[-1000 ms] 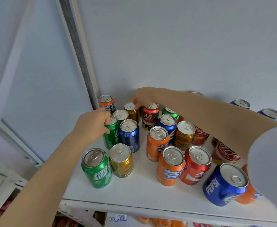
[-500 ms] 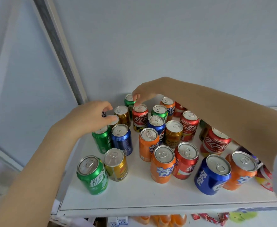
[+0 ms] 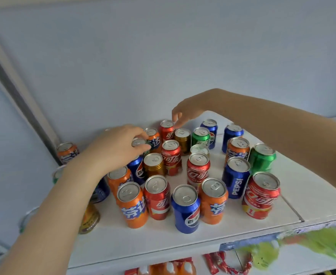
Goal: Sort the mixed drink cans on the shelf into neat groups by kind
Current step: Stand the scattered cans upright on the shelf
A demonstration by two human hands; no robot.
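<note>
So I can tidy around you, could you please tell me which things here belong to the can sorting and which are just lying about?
Job: orange cans, red cans, blue Pepsi cans, green cans, gold cans on the shelf; left hand gripping a half-hidden can; right hand over the rear red can.
Lying about: red wrappers, orange packets and a blurred green item below the shelf.
</note>
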